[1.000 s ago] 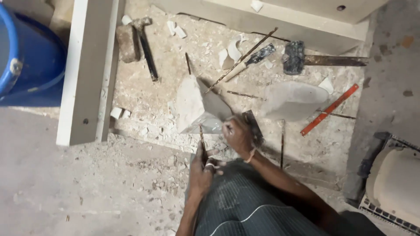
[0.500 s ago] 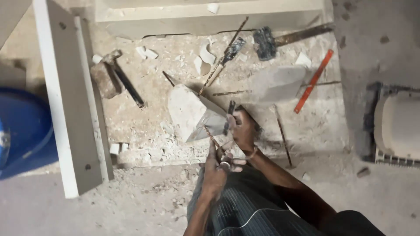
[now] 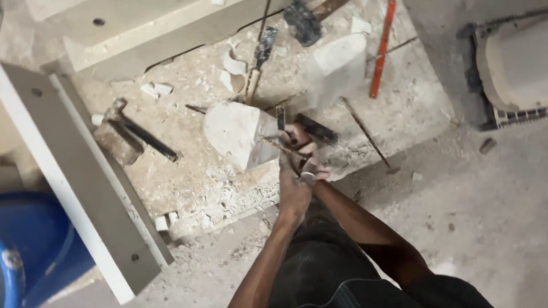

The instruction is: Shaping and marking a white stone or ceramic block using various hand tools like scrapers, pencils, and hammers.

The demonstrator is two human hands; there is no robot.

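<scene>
Fingers (image 3: 301, 149) of both hands are curled tight and bunched together around a thin metal rod (image 3: 275, 144). Left hand (image 3: 294, 191) is the near one, with a ring on one finger, and its fingers wrap the rod's near end. Right hand (image 3: 299, 142) sits just past it, touching it, and its fingers pinch the same rod too. I cannot tell just where one hand's grip stops and the other's starts. That rod lies slanted, and its far tip pokes out over a pale broken stone piece (image 3: 233, 132) that rests on the dusty floor (image 3: 468, 199), just beside the hands.

Near the person's left, a long white board (image 3: 85, 194) lies flat, with a blue tub (image 3: 34, 251) beside it at the edge. A hammer (image 3: 123, 128) with a dark handle lies between the board and the stone piece. Small white chips (image 3: 157, 89) are scattered around.

Farther off, a second pale stone chunk (image 3: 337, 65) sits past the hands. An orange stick (image 3: 381, 48) lies next to it. Another hammer head (image 3: 302, 23) is at the far edge, near a big pale slab (image 3: 160, 28)
</scene>
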